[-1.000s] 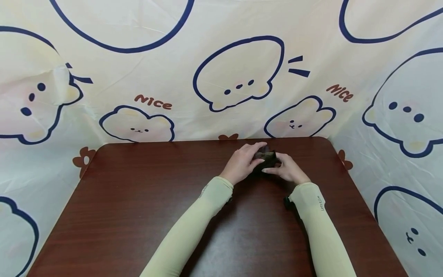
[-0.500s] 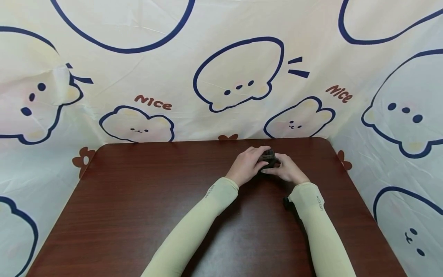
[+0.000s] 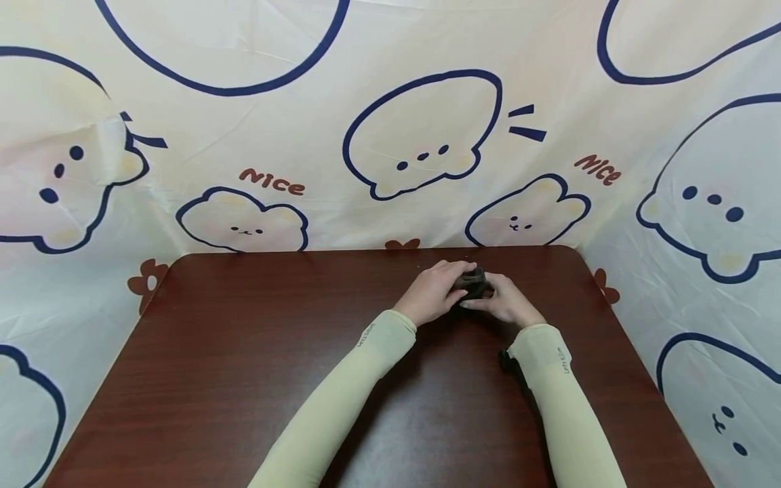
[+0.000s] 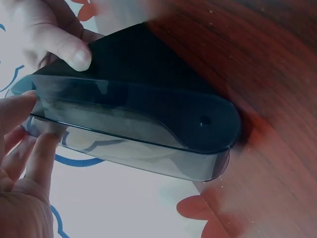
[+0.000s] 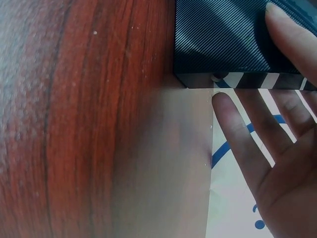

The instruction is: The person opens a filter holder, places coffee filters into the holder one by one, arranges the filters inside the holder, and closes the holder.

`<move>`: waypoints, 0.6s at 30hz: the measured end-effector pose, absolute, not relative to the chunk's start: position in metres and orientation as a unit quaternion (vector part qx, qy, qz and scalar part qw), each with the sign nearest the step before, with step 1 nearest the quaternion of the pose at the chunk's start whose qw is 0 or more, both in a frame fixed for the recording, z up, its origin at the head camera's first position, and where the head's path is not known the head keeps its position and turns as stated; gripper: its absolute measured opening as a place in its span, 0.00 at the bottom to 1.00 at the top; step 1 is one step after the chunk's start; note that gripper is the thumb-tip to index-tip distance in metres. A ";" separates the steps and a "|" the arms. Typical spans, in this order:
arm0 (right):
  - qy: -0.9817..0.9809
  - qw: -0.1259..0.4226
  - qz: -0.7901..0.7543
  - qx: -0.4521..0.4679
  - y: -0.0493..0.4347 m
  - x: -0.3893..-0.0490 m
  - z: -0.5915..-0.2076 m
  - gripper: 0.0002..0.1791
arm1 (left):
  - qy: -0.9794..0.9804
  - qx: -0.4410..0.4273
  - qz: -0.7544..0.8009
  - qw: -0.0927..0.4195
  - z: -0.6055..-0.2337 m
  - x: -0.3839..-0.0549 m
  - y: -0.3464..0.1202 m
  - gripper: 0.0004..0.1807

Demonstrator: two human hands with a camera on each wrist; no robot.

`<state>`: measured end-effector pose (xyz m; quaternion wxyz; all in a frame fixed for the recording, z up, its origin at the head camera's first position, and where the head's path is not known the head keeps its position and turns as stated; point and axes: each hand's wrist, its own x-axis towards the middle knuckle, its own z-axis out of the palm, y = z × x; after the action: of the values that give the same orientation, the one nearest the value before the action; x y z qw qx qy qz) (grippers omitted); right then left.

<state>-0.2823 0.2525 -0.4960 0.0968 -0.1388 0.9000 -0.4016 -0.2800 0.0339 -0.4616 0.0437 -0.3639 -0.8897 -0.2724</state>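
A small dark box (image 3: 475, 283) with a smoky see-through lid (image 4: 198, 161) stands near the table's far edge, between both hands. Its black side is finely ribbed, and a round pivot shows at one end of the lid. My left hand (image 3: 429, 291) holds the lid's far end, thumb on one side and fingers on the other, in the left wrist view. From the right, my right hand (image 3: 505, 298) grips the box, its thumb (image 5: 292, 39) pressed on the ribbed face. The other right fingers reach behind the box, partly hidden; one fingertip (image 5: 224, 101) sits just off its edge.
The brown wood table (image 3: 244, 352) spreads around the hands. A pale cloth (image 3: 329, 224) printed with cartoon animals hangs behind its far edge and along both sides. Light sleeves (image 3: 342, 400) cover both forearms, with a dark band at the right wrist.
My left hand has shifted slightly right and nearer to me. The see-through lid that rose above the box a second ago now sits lower. My right hand has barely moved.
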 end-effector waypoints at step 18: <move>0.902 0.104 -0.397 -0.131 0.254 -0.282 -0.499 0.28 | -0.882 -0.362 -0.299 0.027 -0.470 -0.276 0.027 0.39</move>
<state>-0.2825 0.2540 -0.4990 0.1038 -0.1313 0.9025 -0.3969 -0.2758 0.0272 -0.4697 0.0273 -0.3622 -0.8824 -0.2990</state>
